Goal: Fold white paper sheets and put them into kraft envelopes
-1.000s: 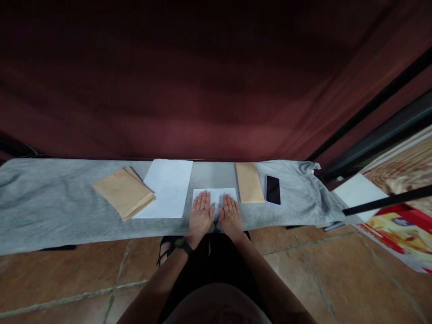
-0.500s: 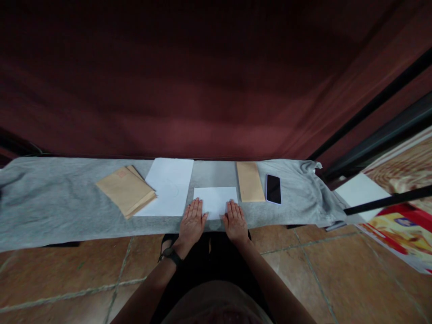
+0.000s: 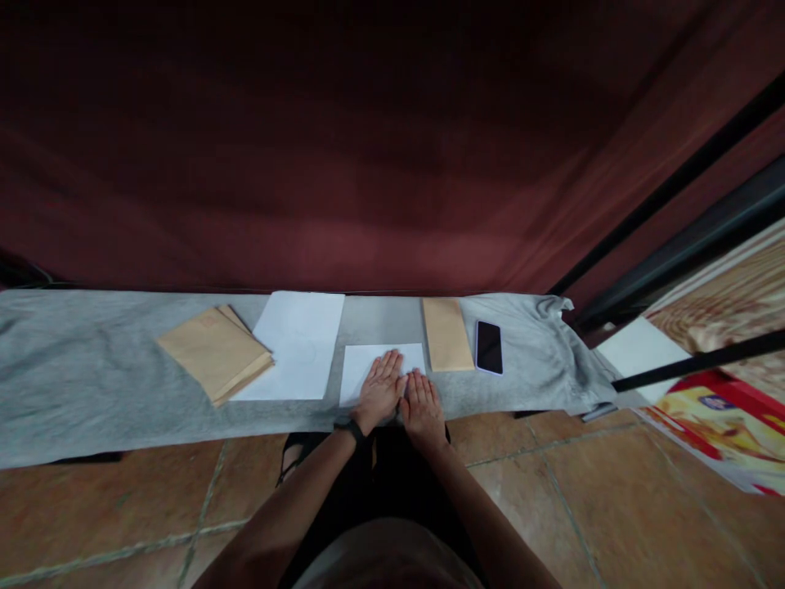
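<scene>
1. Leftmost on my tabletop (image 3: pixel 74 368), brown envelopes (image 3: pixel 214 348) overlap a large white sheet (image 3: pixel 302 343).
2. Centrally, I see the small white paper (image 3: pixel 359 366), long axis left-right.
3. My left hand (image 3: pixel 379 391) and right hand (image 3: pixel 424 409) lie on it, each grip spread flat.
4. Rightward, a lone envelope (image 3: pixel 448 335) points lengthwise away, beside a phone (image 3: pixel 489 348).

- Lower centre: the left hand (image 3: pixel 381 388) lies flat, fingers together, on a small white paper sheet (image 3: pixel 357 370); the right hand (image 3: pixel 423 407) rests just beside it, at the sheet's right side.
- Left of centre: a larger white paper sheet (image 3: pixel 303 343), its left edge partly under stacked kraft envelopes (image 3: pixel 214 348).
- Right of centre: one kraft envelope (image 3: pixel 447 335), then a dark-screened smartphone (image 3: pixel 489 348).
- Across the middle: grey cloth (image 3: pixel 91 368) beneath them.
- Top: dark red fabric (image 3: pixel 368 180).
- Bottom: brown floor tiles (image 3: pixel 582 483).
</scene>
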The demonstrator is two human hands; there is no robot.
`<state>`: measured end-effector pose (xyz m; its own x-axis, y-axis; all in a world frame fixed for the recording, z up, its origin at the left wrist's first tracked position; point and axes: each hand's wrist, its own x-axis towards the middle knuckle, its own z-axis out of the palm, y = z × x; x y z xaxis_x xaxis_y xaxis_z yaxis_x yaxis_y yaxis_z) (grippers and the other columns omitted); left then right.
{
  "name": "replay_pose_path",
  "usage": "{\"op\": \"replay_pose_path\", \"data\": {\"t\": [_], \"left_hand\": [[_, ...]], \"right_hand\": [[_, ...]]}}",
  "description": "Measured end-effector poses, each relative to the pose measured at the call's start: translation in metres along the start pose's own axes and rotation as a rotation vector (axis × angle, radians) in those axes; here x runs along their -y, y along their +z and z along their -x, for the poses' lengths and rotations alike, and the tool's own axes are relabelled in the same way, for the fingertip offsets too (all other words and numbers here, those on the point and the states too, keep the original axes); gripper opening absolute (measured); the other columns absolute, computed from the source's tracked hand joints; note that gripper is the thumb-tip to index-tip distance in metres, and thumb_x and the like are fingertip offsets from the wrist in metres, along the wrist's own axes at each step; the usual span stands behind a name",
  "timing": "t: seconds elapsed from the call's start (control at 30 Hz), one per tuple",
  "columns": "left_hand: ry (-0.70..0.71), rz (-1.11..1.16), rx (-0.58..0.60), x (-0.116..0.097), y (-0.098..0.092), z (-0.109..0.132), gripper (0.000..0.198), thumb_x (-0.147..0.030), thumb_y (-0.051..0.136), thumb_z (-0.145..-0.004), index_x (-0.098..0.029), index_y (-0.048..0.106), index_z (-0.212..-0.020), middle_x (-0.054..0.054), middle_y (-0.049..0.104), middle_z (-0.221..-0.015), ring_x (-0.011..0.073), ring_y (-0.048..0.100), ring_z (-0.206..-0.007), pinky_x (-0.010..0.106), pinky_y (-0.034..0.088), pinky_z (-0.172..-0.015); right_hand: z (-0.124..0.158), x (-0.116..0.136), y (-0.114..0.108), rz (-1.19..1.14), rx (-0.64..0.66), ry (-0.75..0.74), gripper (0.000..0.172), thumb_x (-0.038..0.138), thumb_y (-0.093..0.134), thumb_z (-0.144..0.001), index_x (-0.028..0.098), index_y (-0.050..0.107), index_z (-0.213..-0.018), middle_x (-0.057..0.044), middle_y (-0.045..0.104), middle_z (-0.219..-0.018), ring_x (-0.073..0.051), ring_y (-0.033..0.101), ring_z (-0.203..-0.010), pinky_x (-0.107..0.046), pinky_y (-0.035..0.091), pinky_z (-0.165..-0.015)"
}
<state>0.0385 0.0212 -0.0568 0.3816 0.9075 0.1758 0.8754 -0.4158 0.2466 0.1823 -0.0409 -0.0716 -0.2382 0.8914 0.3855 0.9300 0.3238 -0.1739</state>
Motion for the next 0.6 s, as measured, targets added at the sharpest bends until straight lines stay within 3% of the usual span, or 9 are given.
{"op": "replay_pose_path", "data": {"t": [0.17, 0.3, 0.6], "left_hand": [[-0.009, -0.010, 0.005, 0.018, -0.003, -0.022, 0.057, -0.038, 0.030, -0.103, -0.016, 0.036, -0.155, 0.009, 0.038, -0.161, 0.0231, 0.028, -0.152, 0.046, 0.022, -0.125], [-0.006, -0.005, -0.004, 0.018, -0.005, -0.032, 0.057, -0.038, 0.030, -0.103, -0.018, 0.038, -0.155, 0.007, 0.039, -0.161, 0.0247, 0.027, -0.152, 0.049, 0.021, -0.125], [0.290, 0.029, 0.098, 0.006, -0.006, -0.021, 0.051, -0.034, 0.030, -0.104, -0.024, 0.043, -0.152, 0.002, 0.041, -0.160, 0.0200, 0.031, -0.151, 0.045, 0.017, -0.126]], "right_hand": [[-0.002, 0.001, 0.001, -0.010, -0.011, 0.018, 0.055, 0.030, 0.039, -0.104, 0.006, 0.038, -0.153, -0.021, 0.045, -0.155, -0.030, 0.040, -0.144, -0.051, 0.035, -0.117], [0.002, 0.001, -0.002, -0.038, -0.011, 0.036, 0.052, 0.026, 0.037, -0.103, 0.007, 0.040, -0.152, -0.019, 0.046, -0.155, -0.029, 0.040, -0.144, -0.050, 0.033, -0.117], [0.024, -0.009, -0.004, -0.162, -0.032, 0.014, 0.050, 0.023, 0.032, -0.104, 0.015, 0.039, -0.153, -0.013, 0.053, -0.149, -0.024, 0.043, -0.141, -0.048, 0.035, -0.115]]}}
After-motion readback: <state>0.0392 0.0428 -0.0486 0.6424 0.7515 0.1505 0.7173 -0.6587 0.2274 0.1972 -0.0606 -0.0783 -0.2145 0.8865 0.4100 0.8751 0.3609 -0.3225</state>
